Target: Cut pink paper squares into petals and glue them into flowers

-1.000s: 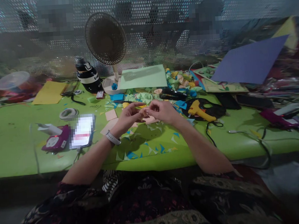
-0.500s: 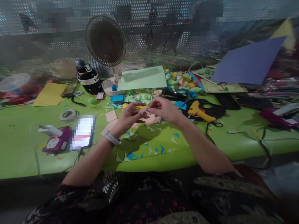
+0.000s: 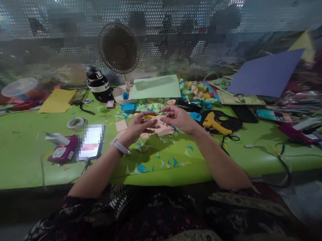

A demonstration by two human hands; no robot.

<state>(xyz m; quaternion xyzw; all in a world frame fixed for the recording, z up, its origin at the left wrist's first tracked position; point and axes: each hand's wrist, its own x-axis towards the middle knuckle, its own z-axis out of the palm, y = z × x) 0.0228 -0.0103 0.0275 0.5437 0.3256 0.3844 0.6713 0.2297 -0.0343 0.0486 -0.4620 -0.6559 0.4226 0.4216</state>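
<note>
Over the middle of the green table (image 3: 23, 154), my left hand (image 3: 139, 127) has its fingers curved around a small peach piece of paper, its edges hard to make out. Facing it is my right hand (image 3: 177, 118), thumb and fingers curled near the same piece; its fingers look slightly apart. Peach paper squares (image 3: 165, 130) lie just below and between the hands. Another peach square (image 3: 121, 126) rests left of my left hand. Blue and pale green paper scraps (image 3: 142, 168) are scattered nearer the table's front edge.
A yellow glue gun (image 3: 217, 124) lies on a black mat at right. Behind the hands are crumpled paper pieces (image 3: 197, 91), a green sheet (image 3: 156, 87), a fan (image 3: 119, 48) and a black bottle (image 3: 99, 86). A phone (image 3: 90, 142) and white tape roll (image 3: 76, 122) sit left.
The view has shifted slightly. My right hand's fingers have drawn a little away from my left hand, widening the gap between them.
</note>
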